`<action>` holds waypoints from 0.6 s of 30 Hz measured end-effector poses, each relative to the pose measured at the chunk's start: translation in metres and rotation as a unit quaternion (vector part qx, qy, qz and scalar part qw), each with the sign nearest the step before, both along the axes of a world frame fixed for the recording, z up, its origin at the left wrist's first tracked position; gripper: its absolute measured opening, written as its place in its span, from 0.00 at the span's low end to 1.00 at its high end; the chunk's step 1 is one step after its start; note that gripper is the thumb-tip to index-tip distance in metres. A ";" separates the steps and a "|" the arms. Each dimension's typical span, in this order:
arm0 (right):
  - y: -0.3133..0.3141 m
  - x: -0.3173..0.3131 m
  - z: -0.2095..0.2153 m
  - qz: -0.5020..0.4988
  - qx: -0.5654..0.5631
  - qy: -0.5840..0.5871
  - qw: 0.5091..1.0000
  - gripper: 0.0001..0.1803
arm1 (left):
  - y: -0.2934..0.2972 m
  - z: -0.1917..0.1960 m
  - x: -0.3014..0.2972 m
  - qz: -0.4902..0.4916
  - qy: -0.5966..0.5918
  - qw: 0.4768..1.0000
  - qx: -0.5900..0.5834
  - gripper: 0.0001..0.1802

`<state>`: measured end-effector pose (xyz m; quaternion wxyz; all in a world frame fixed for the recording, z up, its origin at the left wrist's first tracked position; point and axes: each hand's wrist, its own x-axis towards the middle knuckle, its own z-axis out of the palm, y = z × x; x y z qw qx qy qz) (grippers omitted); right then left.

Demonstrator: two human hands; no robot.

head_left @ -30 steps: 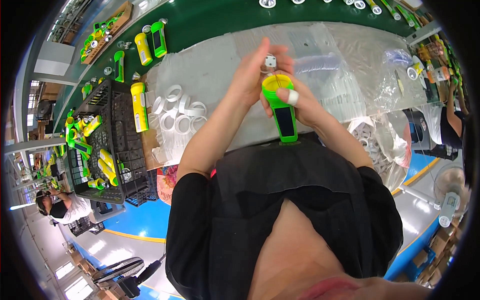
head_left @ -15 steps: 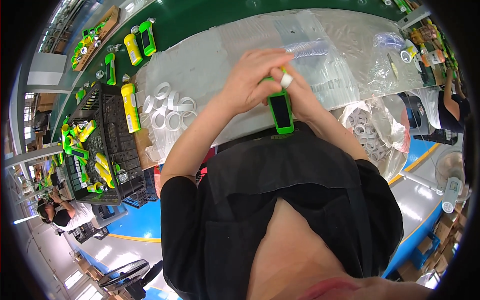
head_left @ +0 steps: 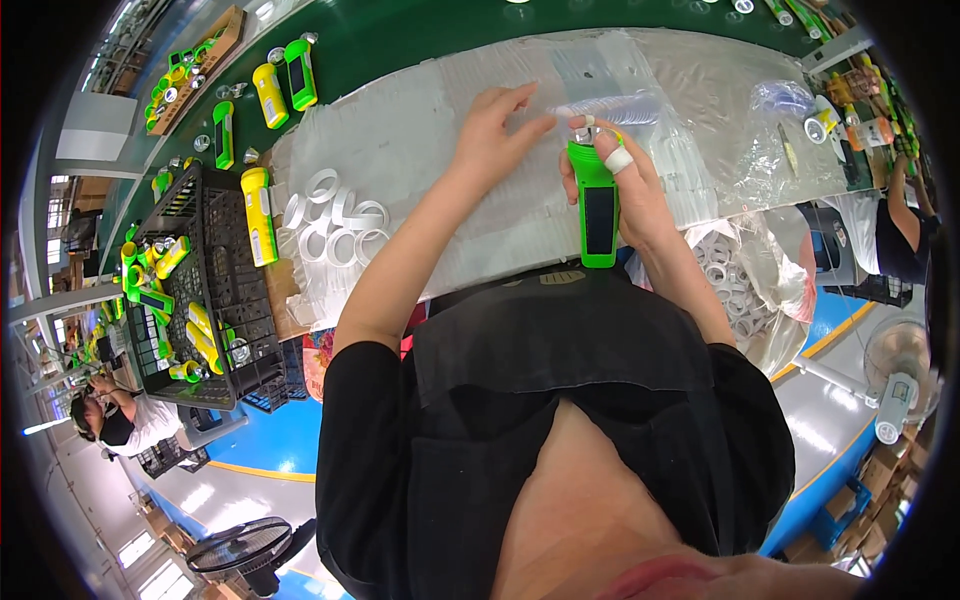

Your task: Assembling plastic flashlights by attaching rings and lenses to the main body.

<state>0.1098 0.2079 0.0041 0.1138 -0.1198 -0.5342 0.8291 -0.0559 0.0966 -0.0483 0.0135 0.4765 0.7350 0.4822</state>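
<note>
My right hand [head_left: 643, 200] grips a green flashlight-like body [head_left: 599, 212] with a long dark panel, held upright over the table's near edge. A clear, shiny cup-shaped piece shows at its top under my fingers, and white bands wrap my thumb and a fingertip. Off to the left, my left hand [head_left: 492, 138] is open with its fingers spread and nothing in it. Just beyond both hands lies a row of clear round discs [head_left: 625, 106] on the plastic-covered tabletop [head_left: 420, 150]. Several loose white rings [head_left: 341, 246] are heaped left of my left forearm.
At the left stands a black crate [head_left: 228, 300] holding yellow and green bodies. More lie on the green surface [head_left: 400, 48] beyond, including a yellow one [head_left: 268, 97]. A bag of white rings [head_left: 735, 285] hangs at the right. Co-workers sit at the far left and right.
My hands have parted: the left has let go of the flashlight's top and opened to the left. My right hand has moved slightly right with the flashlight, exposing its clear top piece.
</note>
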 end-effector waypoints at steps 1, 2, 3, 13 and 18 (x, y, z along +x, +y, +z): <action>-0.002 -0.004 0.001 0.015 0.007 0.002 1.000 0.29 | -0.009 0.014 0.007 -0.006 -0.071 0.997 0.042 0.25; -0.005 -0.006 0.004 0.018 0.006 0.002 1.000 0.29 | -0.018 0.027 0.012 -0.003 -0.070 0.997 0.040 0.25; -0.006 -0.010 0.004 0.041 0.003 0.005 0.999 0.26 | -0.027 0.037 0.016 -0.040 -0.003 0.997 0.061 0.23; -0.038 -0.048 0.014 0.213 0.075 0.045 0.973 0.21 | -0.082 0.053 0.034 -0.043 0.058 0.990 0.124 0.20; -0.062 -0.067 0.010 0.174 -0.010 0.019 0.984 0.22 | -0.087 0.048 0.018 0.005 0.103 0.984 0.144 0.20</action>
